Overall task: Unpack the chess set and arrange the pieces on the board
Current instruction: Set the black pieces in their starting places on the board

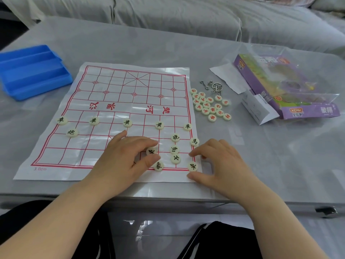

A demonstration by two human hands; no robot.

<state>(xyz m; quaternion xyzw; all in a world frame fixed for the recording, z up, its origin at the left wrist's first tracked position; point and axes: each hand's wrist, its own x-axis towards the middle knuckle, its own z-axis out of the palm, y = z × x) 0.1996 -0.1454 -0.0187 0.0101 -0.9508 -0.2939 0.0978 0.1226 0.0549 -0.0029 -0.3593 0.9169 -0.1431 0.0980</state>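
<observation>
Bare forearms (pixel 56 212), left hand (pixel 127 156) and right hand (pixel 220 163); black clothing (pixel 224 240) with thin pale lines below.

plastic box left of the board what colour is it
The plastic box is plain bright blue, clearest in the head view.

Wire puzzles (pixel 213 86), grey sofa (pixel 168 14) behind

"3.0cm" on board (pixel 112 85); "XCPJ" on box (pixel 317 111)
</observation>
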